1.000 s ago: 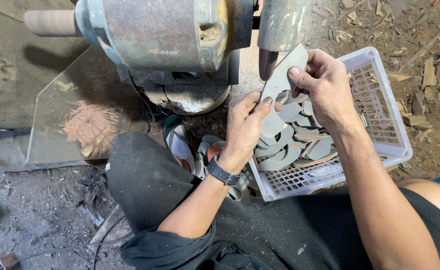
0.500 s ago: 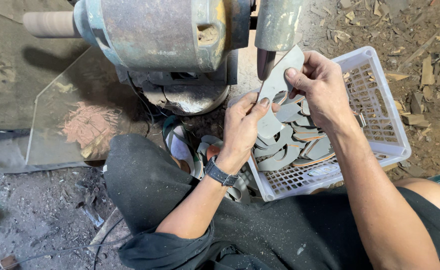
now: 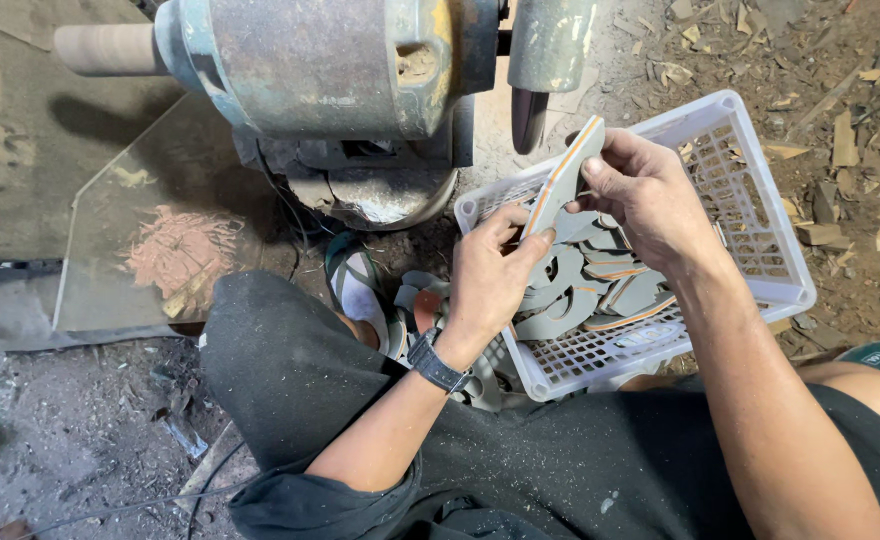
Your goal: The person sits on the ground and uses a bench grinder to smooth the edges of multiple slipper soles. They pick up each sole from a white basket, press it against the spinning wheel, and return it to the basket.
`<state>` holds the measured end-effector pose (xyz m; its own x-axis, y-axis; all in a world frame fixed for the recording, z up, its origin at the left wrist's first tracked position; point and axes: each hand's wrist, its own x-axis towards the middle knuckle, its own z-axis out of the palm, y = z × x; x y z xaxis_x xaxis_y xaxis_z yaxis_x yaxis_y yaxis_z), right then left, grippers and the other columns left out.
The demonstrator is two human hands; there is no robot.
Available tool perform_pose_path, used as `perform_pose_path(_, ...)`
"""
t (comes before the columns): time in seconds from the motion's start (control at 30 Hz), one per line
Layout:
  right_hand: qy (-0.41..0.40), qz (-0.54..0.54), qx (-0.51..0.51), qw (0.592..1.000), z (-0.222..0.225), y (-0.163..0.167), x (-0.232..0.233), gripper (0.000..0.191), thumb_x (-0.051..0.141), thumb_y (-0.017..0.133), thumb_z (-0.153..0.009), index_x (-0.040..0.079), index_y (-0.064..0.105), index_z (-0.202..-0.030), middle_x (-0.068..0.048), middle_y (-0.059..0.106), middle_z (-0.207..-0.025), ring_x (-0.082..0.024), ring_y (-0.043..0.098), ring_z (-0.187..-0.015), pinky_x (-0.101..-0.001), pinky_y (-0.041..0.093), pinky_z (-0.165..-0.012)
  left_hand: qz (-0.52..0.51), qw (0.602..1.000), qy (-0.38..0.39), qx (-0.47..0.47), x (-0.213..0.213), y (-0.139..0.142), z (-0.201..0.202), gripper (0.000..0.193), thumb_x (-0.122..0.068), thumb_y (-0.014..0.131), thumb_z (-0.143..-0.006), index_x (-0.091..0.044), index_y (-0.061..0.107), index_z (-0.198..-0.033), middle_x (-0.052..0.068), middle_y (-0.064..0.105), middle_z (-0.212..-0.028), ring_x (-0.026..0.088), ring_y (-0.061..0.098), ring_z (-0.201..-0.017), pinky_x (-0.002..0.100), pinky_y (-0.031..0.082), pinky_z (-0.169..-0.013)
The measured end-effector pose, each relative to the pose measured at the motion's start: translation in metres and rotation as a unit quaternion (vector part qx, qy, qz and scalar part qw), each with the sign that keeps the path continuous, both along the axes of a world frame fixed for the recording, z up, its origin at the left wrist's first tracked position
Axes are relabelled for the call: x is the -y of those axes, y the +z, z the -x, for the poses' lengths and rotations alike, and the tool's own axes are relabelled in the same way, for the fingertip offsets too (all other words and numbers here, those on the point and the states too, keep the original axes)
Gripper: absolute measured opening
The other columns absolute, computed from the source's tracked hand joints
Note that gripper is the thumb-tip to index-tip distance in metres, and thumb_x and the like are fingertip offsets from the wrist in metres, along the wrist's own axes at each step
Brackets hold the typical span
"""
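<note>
The flat grey foam cut-out with an orange edge stripe (image 3: pixel 563 178), in the upper middle of the frame, has turned between the two hands, now showing more of its striped edge than its broad face. The right hand (image 3: pixel 650 198) has shifted slightly along its upper end, and the left hand (image 3: pixel 488 272) pinches its lower end.

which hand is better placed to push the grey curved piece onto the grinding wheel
Probably the right hand: it grips the grey curved piece at its upper end, nearest the grinding wheel. The left hand only steadies the lower end.
</note>
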<state>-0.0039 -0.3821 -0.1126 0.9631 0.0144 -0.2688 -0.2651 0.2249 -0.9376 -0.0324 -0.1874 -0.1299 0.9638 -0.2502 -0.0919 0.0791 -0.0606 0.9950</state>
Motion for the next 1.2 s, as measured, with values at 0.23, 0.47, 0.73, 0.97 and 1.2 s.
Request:
perform_pose_path(0.23,0.011,0.023,-0.001,1.0,0.009,0.004,0.0,0.027,0.009,0.054,-0.103,0.0,0.064,-0.127,-0.005,0.07,-0.108,-0.013,0.066,-0.093,-0.0297,0.056,-0.081,0.069,0.996,-0.054,-0.032,0.001,-0.005,0.008,0.025,-0.01,0.066,-0.098,-0.001,0.066,-0.121,0.007,0.074,-0.102,0.006,0.064,-0.093,0.025,0.053,-0.085)
perform_pose_path(0.47,0.012,0.05,0.002,0.999,0.016,0.001,0.011,0.024,0.014,0.055,-0.106,-0.001,0.068,-0.118,-0.004,0.07,-0.097,-0.01,0.064,-0.081,-0.0272,0.053,-0.073,0.223,0.952,-0.127,-0.17,-0.005,-0.014,0.006,0.034,-0.006,0.054,-0.102,0.005,0.057,-0.134,0.014,0.072,-0.121,0.015,0.068,-0.108,0.029,0.053,-0.098)
perform_pose_path(0.73,-0.019,0.077,-0.005,0.997,0.02,-0.004,0.021,0.025,0.018,0.054,-0.108,0.0,0.071,-0.113,-0.003,0.069,-0.09,-0.012,0.064,-0.076,-0.0292,0.053,-0.067,0.176,0.954,-0.151,-0.188,-0.008,0.002,0.002,0.033,-0.008,0.056,-0.099,0.002,0.059,-0.13,0.013,0.074,-0.116,0.017,0.069,-0.103,0.031,0.054,-0.093)
perform_pose_path(0.97,0.12,0.529,-0.002,0.84,0.026,-0.075,0.03,0.024,0.021,0.066,-0.1,-0.001,0.074,-0.107,-0.021,0.073,-0.09,-0.035,0.07,-0.08,-0.0457,0.053,-0.078,-0.4,0.865,-0.296,0.062,-0.057,-0.023,-0.004,0.021,-0.015,0.073,-0.087,-0.012,0.075,-0.108,0.015,0.074,-0.085,0.032,0.073,-0.079,0.045,0.056,-0.075)
perform_pose_path(1.2,0.272,0.564,-0.042,0.779,0.047,-0.125,0.007,0.039,0.027,0.074,-0.086,0.002,0.071,-0.116,-0.026,0.071,-0.109,-0.042,0.067,-0.104,-0.0486,0.053,-0.091,-0.42,0.748,-0.51,0.062,-0.071,-0.054,0.019,0.038,-0.015,0.084,-0.062,-0.013,0.078,-0.1,0.016,0.074,-0.088,0.035,0.072,-0.085,0.045,0.058,-0.079)
